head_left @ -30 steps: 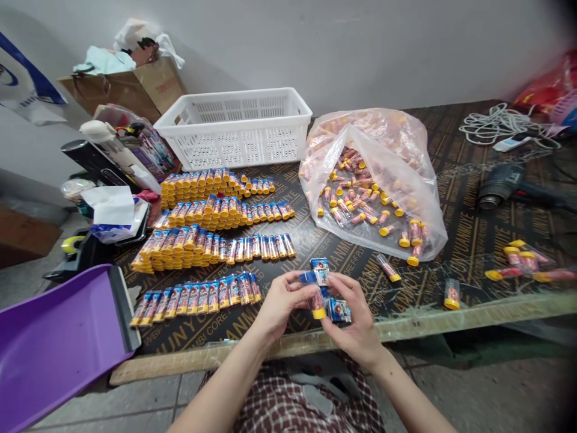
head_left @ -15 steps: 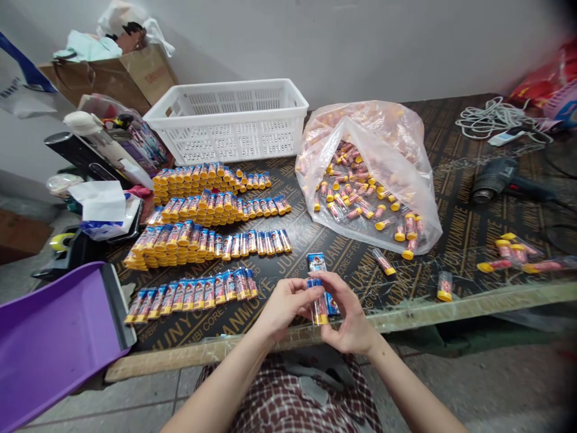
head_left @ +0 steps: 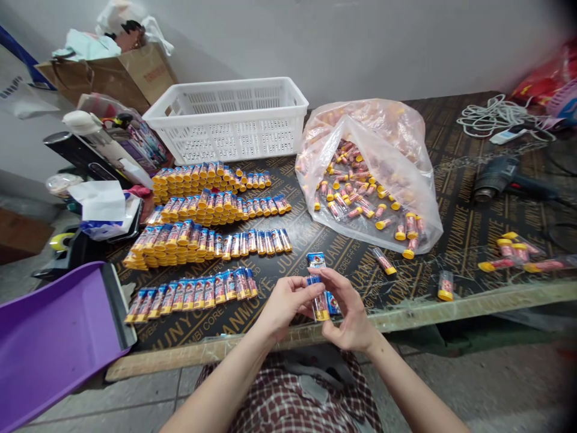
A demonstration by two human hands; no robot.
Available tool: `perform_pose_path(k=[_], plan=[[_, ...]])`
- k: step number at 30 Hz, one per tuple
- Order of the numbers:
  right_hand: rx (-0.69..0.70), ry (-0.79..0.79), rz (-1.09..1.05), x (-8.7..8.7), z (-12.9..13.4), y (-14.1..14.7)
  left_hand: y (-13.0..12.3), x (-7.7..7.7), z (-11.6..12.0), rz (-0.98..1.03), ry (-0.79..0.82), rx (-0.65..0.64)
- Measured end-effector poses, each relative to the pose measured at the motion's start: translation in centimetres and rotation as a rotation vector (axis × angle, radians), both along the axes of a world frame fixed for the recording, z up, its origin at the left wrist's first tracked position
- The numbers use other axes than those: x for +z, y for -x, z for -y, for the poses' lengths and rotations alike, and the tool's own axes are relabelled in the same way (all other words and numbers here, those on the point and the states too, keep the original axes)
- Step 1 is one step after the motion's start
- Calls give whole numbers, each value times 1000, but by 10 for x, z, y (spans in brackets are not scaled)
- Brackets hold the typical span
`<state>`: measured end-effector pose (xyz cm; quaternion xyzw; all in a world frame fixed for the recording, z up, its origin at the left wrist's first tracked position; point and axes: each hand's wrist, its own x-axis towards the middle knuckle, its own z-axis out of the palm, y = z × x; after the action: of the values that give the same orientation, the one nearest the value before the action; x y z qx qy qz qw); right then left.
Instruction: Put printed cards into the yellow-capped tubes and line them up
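Note:
Between my hands, near the table's front edge, is a small clear tube (head_left: 321, 308) with a yellow cap and a blue-topped label. My left hand (head_left: 288, 304) pinches it between thumb and fingers. Around its right side curl the fingers and thumb of my right hand (head_left: 348, 313), touching its top and lower end. Blue labels (head_left: 316, 260) lie just behind my hands, and another blue label (head_left: 332, 304) shows between my right fingers. Labelled tubes (head_left: 189, 293) lie in a row to the left, with stacked rows behind them.
A white basket (head_left: 234, 129) stands at the back. Right of it, a plastic bag (head_left: 406, 162) spills unlabelled tubes. Loose tubes (head_left: 384, 261) lie nearer the edge. A heat gun (head_left: 500, 177) and coiled cable (head_left: 489, 117) are at right, a purple dustpan (head_left: 58, 343) at left.
The tube between my hands has shifted slightly up and tilted a little, its yellow end moving right. Both hands keep nearly the same place.

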<state>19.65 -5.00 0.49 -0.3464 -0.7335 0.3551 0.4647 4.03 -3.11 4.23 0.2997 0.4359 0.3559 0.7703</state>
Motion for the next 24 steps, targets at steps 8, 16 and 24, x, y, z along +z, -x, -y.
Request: perform_pose_path(k=[8, 16, 24], plan=[[6, 20, -12, 2, -5, 2, -5, 1, 1, -34, -13, 32], [-229, 65, 4, -2, -22, -26, 9, -14, -107, -932, -463, 106], [-595, -42, 346, -11, -34, -73, -4, -29, -145, -1592, -650, -180]])
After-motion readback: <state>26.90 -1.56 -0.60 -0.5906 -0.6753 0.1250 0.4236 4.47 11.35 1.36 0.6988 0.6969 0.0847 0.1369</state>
